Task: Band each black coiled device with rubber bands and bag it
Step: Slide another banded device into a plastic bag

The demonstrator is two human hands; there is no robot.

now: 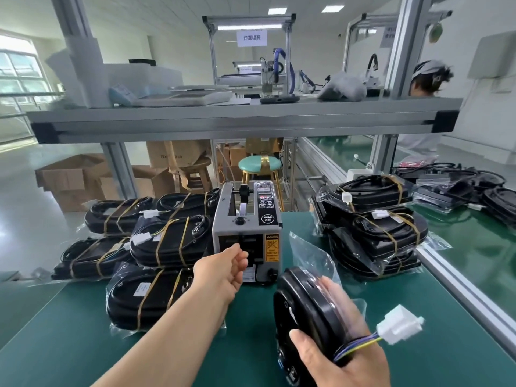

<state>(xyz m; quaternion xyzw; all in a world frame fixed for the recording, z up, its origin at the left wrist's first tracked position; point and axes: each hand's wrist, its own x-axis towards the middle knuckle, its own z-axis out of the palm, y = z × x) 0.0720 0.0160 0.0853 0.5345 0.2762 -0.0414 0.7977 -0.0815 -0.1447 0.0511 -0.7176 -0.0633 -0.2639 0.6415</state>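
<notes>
My right hand (343, 356) grips a black oval device (307, 305) on edge at the front of the green table, thumb on its near face and fingers over its rim. A clear plastic bag (312, 255) covers the device's far part. Its coloured wires end in a white connector (399, 324) sticking out to the right. My left hand (226, 270) reaches to the outlet of the grey tape dispenser (247, 233), fingers curled at the slot; whether it pinches tape is hidden.
Banded, bagged devices (164, 241) lie stacked left of the dispenser. Another bagged pile (377, 227) sits to the right, and loose black devices (460, 188) lie on the conveyor beyond the aluminium rail (458, 286). A shelf (240, 118) spans overhead. A person works at far right.
</notes>
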